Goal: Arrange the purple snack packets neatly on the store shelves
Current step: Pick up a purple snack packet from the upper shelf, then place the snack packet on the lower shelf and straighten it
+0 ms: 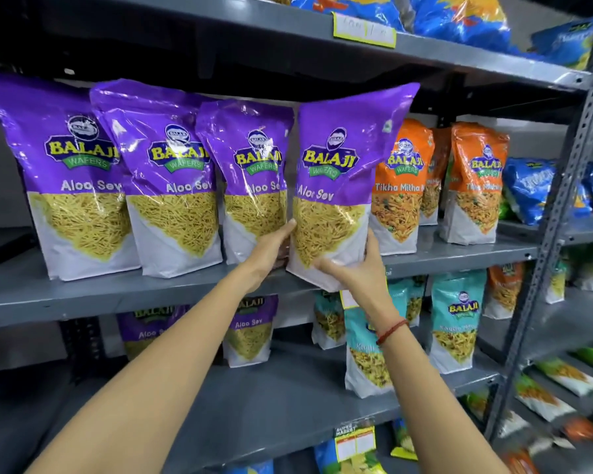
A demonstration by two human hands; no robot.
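Observation:
Several purple snack packets stand in a row on the grey middle shelf (117, 295). I hold the rightmost purple packet (336, 172) upright at the shelf's front edge, its bottom corner hanging just over the lip. My left hand (271, 254) grips its lower left side, fingers partly hidden behind it. My right hand (356, 265) grips its lower right corner. To its left stand three more purple packets (254, 159), (172, 172), (65, 165), each overlapping its neighbour. Two other purple packets (250, 330) stand on the shelf below.
Orange packets (399, 186) stand right beside the held packet on the same shelf, blue ones (528, 189) further right. Teal packets (456, 316) fill the lower shelf on the right. Blue bags (459, 18) lie on the top shelf. A perforated metal upright (562, 186) borders the right.

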